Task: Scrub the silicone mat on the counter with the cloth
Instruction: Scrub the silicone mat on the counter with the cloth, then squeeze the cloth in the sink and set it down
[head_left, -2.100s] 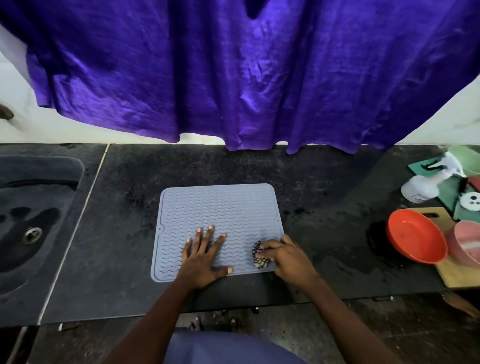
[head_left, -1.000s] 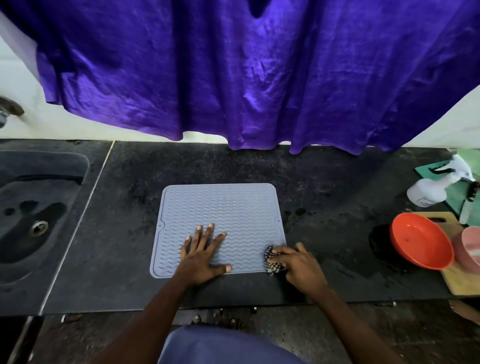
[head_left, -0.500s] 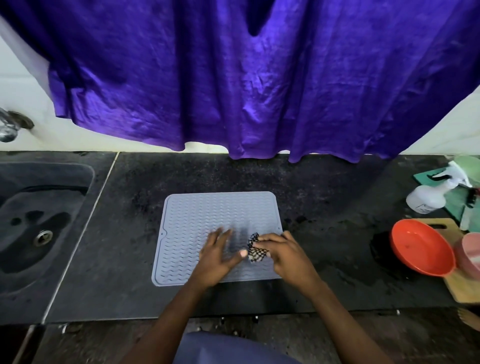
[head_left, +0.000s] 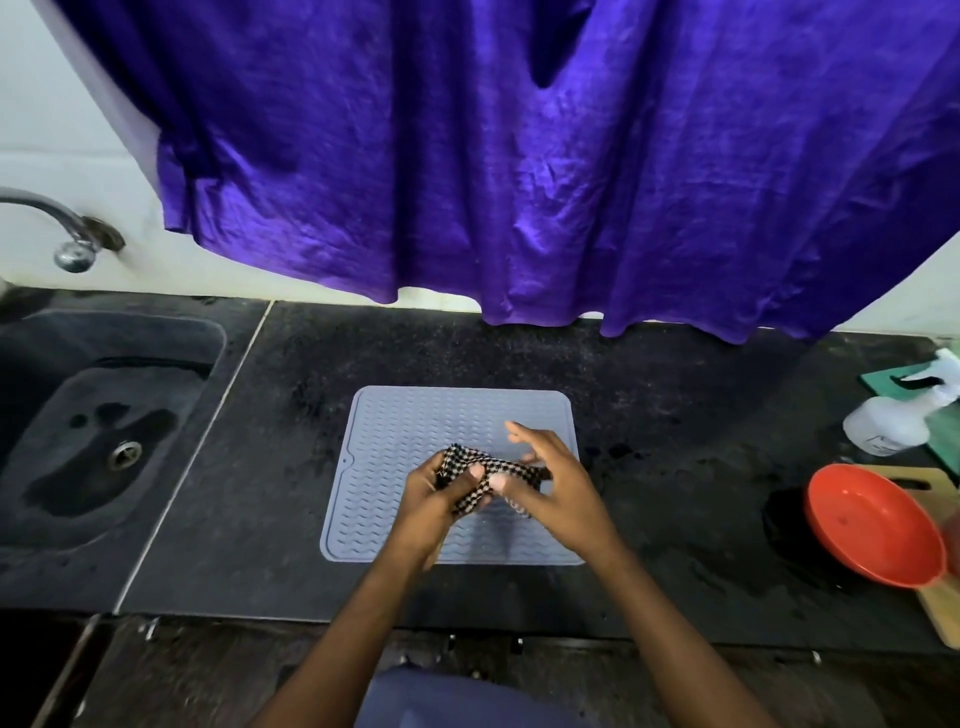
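**Ana:** Where is the mat?

**Ben:** The grey mat (head_left: 405, 431) lies flat in the middle of the desk (head_left: 675, 415), close to the front edge.

**Ana:** And the cloth?

**Ben:** The checked cloth (head_left: 465, 465) is up off the mat, bunched between the person's two hands. The left hand (head_left: 428, 501) has its fingers curled round one end, with the thumb on top. The right hand (head_left: 558, 486) pinches the other end with its thumb, and its other fingers stick out loose.

**Ana:** What is the person up to?

**Ben:** It looks like they are making the cloth into a better wad before rubbing.

**Ana:** How should they do it well?

**Ben:** They should fold it into a thick pad. One hand should lie flat on the mat so the mat does not slide. The other should press hard and rub along the wavy lines, right out to the far corners. Dirt likes to hide in those little grooves.

**Ana:** Is anything in the way?

**Ben:** No. The red bowl (head_left: 872, 525) and the spray bottle (head_left: 888, 426) sit by the right edge, well apart from the mat. The sink (head_left: 62, 540) is off to the left.
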